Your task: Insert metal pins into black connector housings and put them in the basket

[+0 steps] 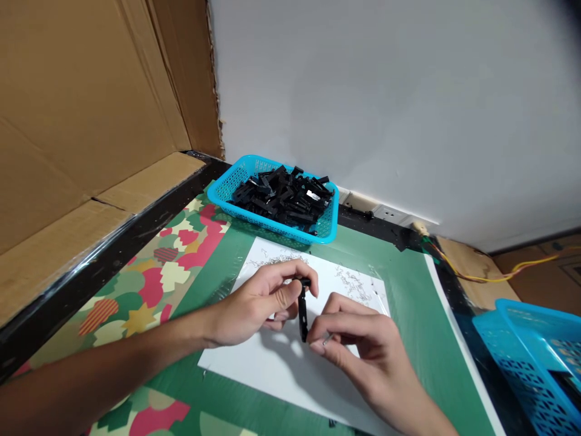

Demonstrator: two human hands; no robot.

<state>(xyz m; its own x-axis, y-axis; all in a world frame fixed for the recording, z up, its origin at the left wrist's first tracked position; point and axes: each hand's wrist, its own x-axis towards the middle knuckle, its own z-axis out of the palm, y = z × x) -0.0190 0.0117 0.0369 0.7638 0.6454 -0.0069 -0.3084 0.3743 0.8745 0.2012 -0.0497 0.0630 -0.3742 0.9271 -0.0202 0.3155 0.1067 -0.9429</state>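
Note:
My left hand [258, 303] holds a narrow black part [303, 315] between thumb and fingers, the part hanging down above a white sheet [272, 369]. Close to its lower end, my right hand [363, 345] pinches a small thin metal piece [327, 340] between thumb and forefinger. Whether that piece touches the black part cannot be told. Small thin metal bits [354, 283] lie scattered on the sheet behind both hands, in two groups.
A blue basket [272, 228] full of black parts stands at the back against the wall. Other blue baskets [512, 339] are at the right edge. Cardboard [82, 109] rises at the left. Wall sockets [390, 213] and a yellow and red cable [494, 278] are at the back right.

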